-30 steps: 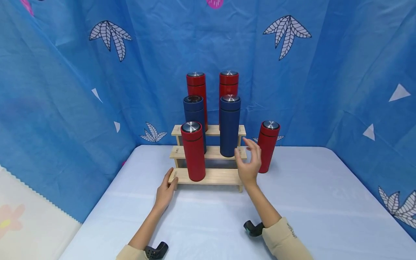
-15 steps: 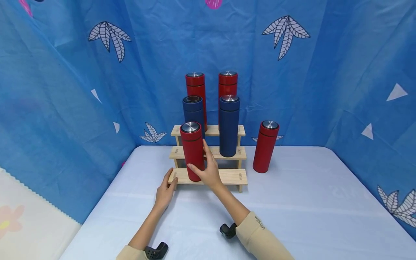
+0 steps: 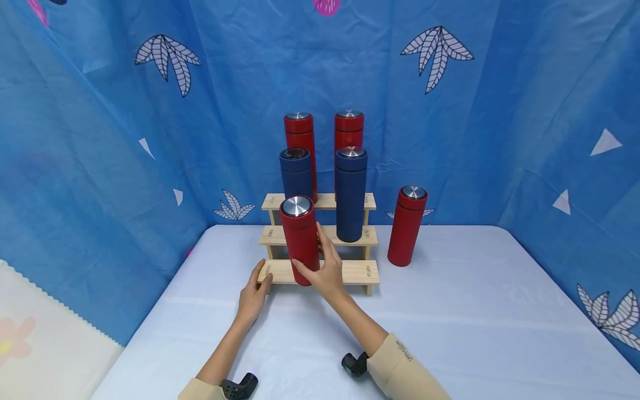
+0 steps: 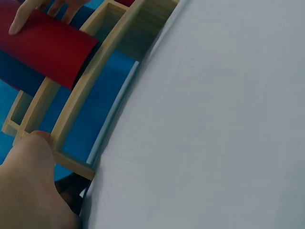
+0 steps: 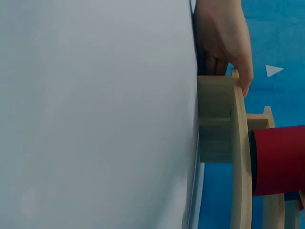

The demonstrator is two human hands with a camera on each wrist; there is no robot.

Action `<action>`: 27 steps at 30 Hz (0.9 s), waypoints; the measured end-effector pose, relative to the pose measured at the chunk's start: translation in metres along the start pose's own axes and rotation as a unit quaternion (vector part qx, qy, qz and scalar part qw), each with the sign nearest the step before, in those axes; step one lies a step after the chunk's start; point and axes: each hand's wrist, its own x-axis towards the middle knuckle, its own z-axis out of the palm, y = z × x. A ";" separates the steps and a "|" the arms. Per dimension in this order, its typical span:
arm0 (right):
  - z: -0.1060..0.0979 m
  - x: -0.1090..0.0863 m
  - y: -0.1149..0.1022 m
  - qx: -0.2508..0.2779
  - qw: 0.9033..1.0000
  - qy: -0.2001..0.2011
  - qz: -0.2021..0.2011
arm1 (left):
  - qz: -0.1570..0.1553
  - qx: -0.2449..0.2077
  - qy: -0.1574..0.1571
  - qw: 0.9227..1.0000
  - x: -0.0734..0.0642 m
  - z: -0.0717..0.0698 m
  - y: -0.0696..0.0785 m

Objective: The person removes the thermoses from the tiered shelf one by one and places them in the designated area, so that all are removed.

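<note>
My right hand grips a red thermos from its right side, thumb in front and fingers behind. The thermos leans slightly, and its base overlaps the front edge of the lowest step of a three-step wooden stand. In the right wrist view, the base of the red thermos is right at the step board. My left hand holds the stand's lowest step at its left end; in the right wrist view, the left hand has its thumb along the board's edge and fingers curled beneath.
Two blue thermoses, one on the left and one on the right, stand on the middle step. Two red ones, left and right, top the stand. Another red thermos stands on the white table. Blue curtain surrounds.
My right hand has come left from beside the right-hand blue thermos and taken hold of the red thermos on the lowest step. That thermos has shifted slightly forward and right. My left hand stays put.
</note>
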 end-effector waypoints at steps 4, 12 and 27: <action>-0.020 -0.001 -0.005 -0.015 1.000 0.007 -0.018 | 0.006 -0.006 0.002 1.000 -0.002 0.002 0.000; -0.079 0.021 -0.024 -0.037 0.995 0.059 -0.075 | 0.008 0.007 0.014 1.000 -0.001 0.004 -0.001; -0.208 0.048 0.035 -0.196 0.956 0.219 -0.017 | 0.006 0.003 0.009 1.000 0.000 0.002 -0.002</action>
